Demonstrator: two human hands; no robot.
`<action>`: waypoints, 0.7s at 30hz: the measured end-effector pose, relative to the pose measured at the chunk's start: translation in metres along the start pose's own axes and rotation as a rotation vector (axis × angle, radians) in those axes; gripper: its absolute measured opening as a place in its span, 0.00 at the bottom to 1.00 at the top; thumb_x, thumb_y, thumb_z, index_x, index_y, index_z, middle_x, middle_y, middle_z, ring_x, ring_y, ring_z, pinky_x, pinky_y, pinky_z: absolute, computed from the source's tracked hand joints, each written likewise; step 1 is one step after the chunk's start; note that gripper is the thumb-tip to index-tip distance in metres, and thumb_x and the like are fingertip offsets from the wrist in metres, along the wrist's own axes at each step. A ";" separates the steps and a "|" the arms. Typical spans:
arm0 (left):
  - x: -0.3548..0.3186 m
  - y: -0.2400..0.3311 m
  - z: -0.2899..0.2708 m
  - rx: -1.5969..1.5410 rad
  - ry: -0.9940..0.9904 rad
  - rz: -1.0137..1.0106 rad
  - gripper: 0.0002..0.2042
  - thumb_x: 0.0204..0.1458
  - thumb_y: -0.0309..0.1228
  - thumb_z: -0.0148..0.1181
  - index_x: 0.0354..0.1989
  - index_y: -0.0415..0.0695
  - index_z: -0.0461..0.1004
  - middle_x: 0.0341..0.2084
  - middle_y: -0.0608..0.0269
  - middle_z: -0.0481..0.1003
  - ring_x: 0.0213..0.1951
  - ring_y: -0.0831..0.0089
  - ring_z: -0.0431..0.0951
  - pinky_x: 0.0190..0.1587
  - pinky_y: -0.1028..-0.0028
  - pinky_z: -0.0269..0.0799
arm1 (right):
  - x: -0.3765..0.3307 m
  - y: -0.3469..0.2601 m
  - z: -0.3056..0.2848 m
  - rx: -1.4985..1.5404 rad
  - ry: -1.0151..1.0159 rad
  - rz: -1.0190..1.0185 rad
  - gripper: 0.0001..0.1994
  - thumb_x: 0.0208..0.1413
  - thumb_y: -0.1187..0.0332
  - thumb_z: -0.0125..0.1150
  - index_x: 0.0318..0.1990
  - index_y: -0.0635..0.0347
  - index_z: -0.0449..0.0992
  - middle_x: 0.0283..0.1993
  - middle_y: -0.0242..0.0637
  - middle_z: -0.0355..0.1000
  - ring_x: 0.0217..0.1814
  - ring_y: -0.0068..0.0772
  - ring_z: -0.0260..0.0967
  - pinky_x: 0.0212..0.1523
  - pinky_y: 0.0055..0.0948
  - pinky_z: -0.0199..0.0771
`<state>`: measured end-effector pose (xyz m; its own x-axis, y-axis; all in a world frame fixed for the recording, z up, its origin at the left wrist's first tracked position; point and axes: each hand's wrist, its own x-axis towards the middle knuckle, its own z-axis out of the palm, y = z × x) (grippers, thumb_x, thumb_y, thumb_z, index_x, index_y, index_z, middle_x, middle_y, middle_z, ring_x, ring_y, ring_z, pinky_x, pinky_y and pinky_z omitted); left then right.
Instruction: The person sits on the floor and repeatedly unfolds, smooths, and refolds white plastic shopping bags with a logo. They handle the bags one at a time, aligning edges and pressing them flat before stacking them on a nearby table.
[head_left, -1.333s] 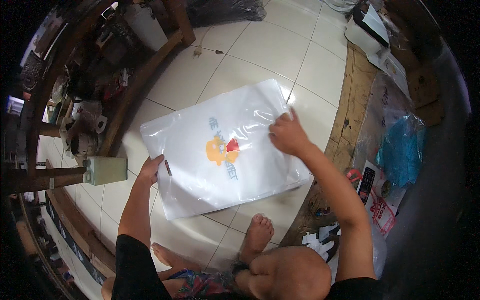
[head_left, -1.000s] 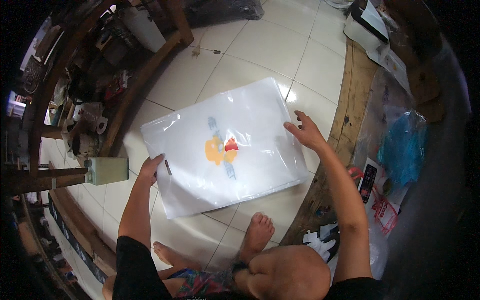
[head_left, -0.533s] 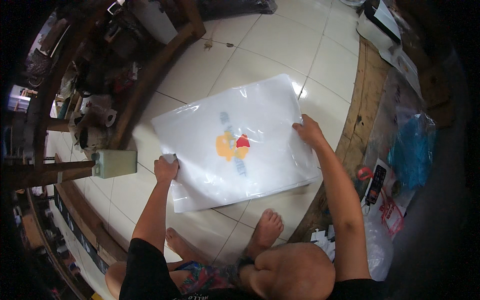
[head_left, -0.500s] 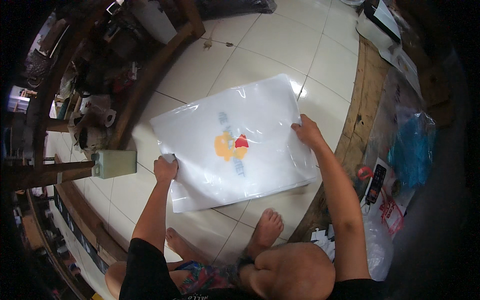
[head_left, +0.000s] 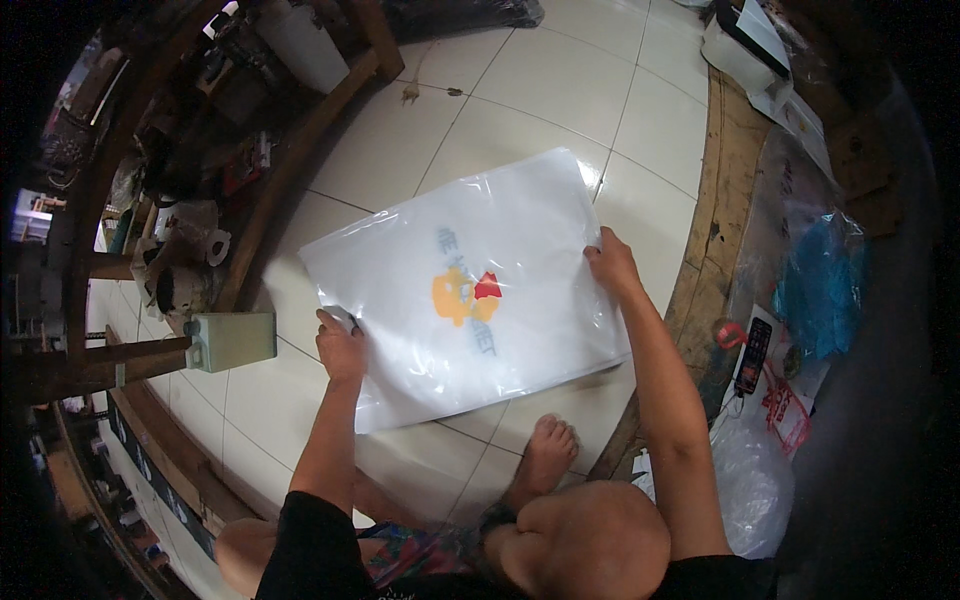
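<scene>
Fingers grip glossy white rectangular plastic sheets [head_left: 410,375], left hand [head_left: 342,350] at left edge, right hand [head_left: 612,264] at right, seemingly steadying; shifting would need even tension.

Single view: left fisheye of a side-by-side head-worn pair, upright, unmirrored. Sits above the wearer's bent knee [head_left: 595,540], pitched steeply down and a bit forward. Nearest stuff fills the lower edge: knee, black sleeves [head_left: 308,550]. Mid-depth, about centre: left hand [head_left: 342,348], right hand [head_left: 612,264], plastic stack [head_left: 530,235], seen from above. Far side: floor tiles [head_left: 555,85]. Wide coverage takes in wooden frame [head_left: 300,150] left, plank [head_left: 728,170] right. Straight edges bow toward rim; corners black out.
</scene>
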<state>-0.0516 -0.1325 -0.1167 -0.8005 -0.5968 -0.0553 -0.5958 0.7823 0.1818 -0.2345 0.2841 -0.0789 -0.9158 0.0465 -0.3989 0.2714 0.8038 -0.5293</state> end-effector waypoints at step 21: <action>0.148 0.260 -0.016 -0.126 -0.288 0.810 0.33 0.59 0.45 0.56 0.65 0.31 0.59 0.63 0.36 0.61 0.65 0.47 0.60 0.67 0.60 0.57 | -0.232 0.059 0.075 1.464 -0.310 0.848 0.18 0.63 0.65 0.56 0.54 0.70 0.65 0.55 0.49 0.68 0.58 0.45 0.68 0.62 0.43 0.70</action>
<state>-0.3240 -0.0205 -0.0622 -0.9704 0.2174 -0.1051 0.1631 0.9110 0.3787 0.0162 0.2760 -0.0741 -0.3464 -0.1094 -0.9317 0.7965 -0.5589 -0.2305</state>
